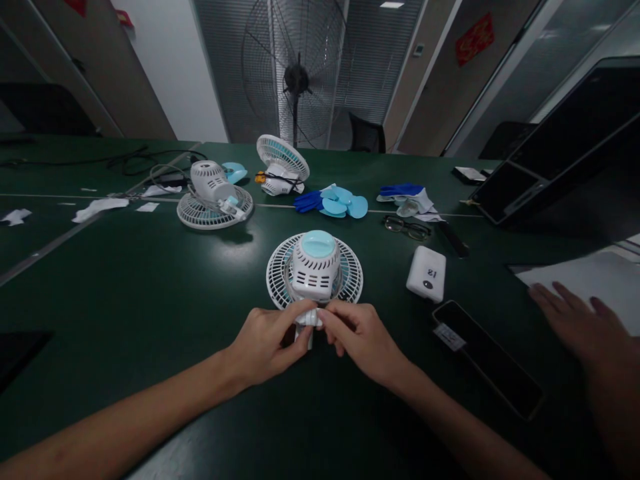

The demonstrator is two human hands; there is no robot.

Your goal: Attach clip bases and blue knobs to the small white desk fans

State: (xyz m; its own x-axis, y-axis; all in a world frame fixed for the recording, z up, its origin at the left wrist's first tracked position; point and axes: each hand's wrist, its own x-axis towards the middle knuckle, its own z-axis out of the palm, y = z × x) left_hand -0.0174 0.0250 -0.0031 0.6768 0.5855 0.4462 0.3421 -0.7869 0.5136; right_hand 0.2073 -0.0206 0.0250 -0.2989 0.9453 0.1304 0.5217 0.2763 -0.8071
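1. Two bare hands of yours meet in front of the near fan [314, 270]. Your left hand [263, 343] has its grip closed on the small white part [310, 318], with the thumb below and the finger above.
2. Your right hand [367, 340] has its grip closed on the right end of this same part. Probably you hold from two sides so that it cannot turn; its exact kind I cannot tell.
3. The near fan lies on the counter [150, 293] with its guard [275, 273] down and its blue cap [319, 245] up. I think the wide guard gives it a steady base, and the white part is at its near edge, easy for both hands.
4. The second fan [210, 183] also lies guard down, to the left. Behind, the third fan [280, 175] has its guard tilted upward.
5. The loose blue blades [345, 202] lie beyond the near fan, beside the blue glove [307, 201], apart from your fingers, so they probably do not disturb you.
6. At right, another person's hand [575, 323] is beside the white paper [600, 283], well apart from yours.
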